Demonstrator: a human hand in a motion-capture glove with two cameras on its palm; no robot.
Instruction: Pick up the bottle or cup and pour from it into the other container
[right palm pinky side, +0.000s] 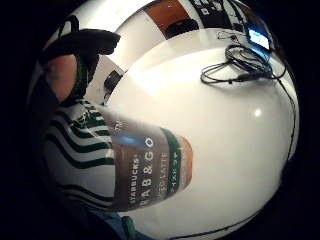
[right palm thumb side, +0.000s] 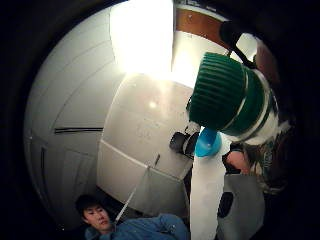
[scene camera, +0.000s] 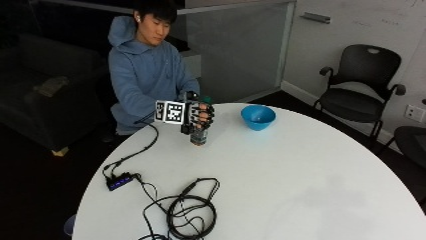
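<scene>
While upright, bottle (scene camera: 199, 134) gripped by right hand (scene camera: 200, 116)

You are wearing a blue hooded sweatshirt (scene camera: 143, 70) and a black glove on your right hand (scene camera: 200, 116).

Bright overhead glare on white table (scene camera: 286, 170), dim room behind

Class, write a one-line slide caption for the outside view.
Gloved right hand grips a bottle upright on the white table, blue bowl nearby.
</scene>
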